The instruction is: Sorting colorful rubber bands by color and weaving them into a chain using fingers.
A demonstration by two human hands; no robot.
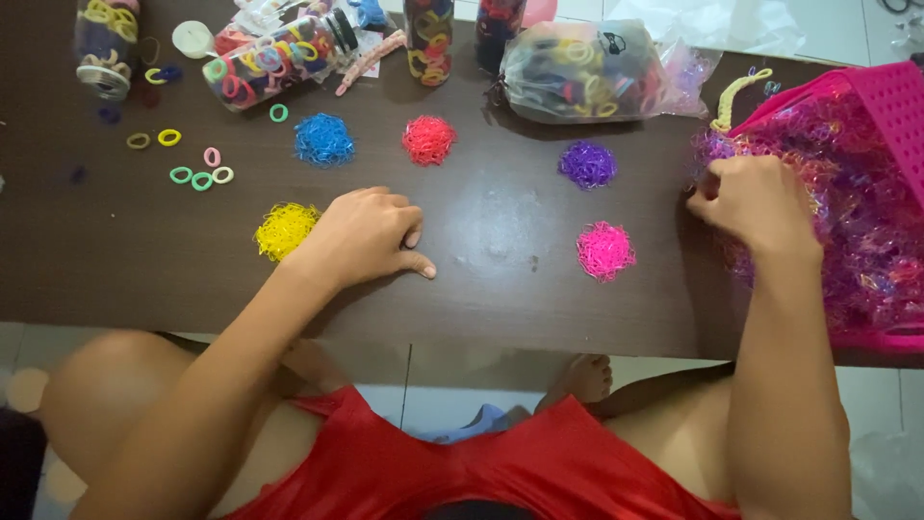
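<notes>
My left hand rests on the dark brown table, fingers curled, thumb out, holding nothing; a yellow pile of tiny rubber bands lies just to its left. My right hand is closed at the edge of a big mixed heap of tiny bands in a pink basket, pinching into it; what it grips is hidden. Sorted piles lie between the hands: blue, red, purple, pink.
A jar lying on its side, upright jars and a plastic bag, all with coloured hair ties, line the far edge. Loose ring ties lie at the left. My knees and red clothing show below the near edge.
</notes>
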